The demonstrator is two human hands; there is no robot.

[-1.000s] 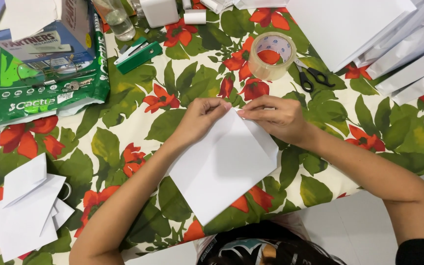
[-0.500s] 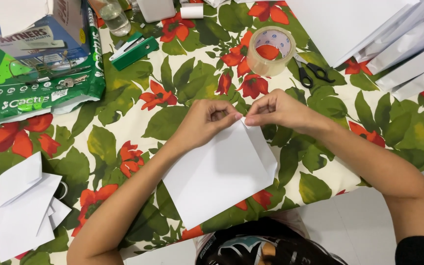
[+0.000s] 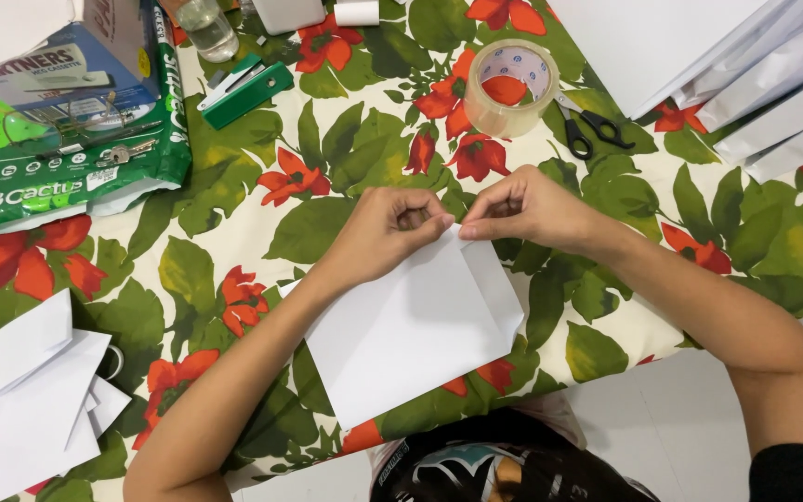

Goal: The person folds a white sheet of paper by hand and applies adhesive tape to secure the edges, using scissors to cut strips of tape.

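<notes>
Item: folded white paper sheet [image 3: 411,321], lying on the table [image 3: 234,232] at its near edge, set cornerwise so that its top corner points away from you. One flap is folded over along the right side.

Your left hand [image 3: 385,231]: fingers curled, thumb and forefinger closed in a pinch on the sheet's top corner, heel of the hand resting on the paper.

Your right hand [image 3: 520,206]: fingers bent inward, fingertips pinching the same top corner from the other side. The two hands meet at the corner, almost touching.

Table covering: cloth with red flowers and green leaves on cream.

Beyond the hands: roll of clear tape [image 3: 511,85] standing on its side, with black-handled scissors [image 3: 587,128] just beside it on the right. Green stapler [image 3: 243,88] well apart to the left.

Far left: green wrapped paper ream [image 3: 67,181] with keys [image 3: 123,151] on top.

Near left corner: pile of folded white paper pieces [image 3: 34,400].

Far right: stack of white sheets [image 3: 662,42] and silvery white envelopes [image 3: 783,112].
</notes>
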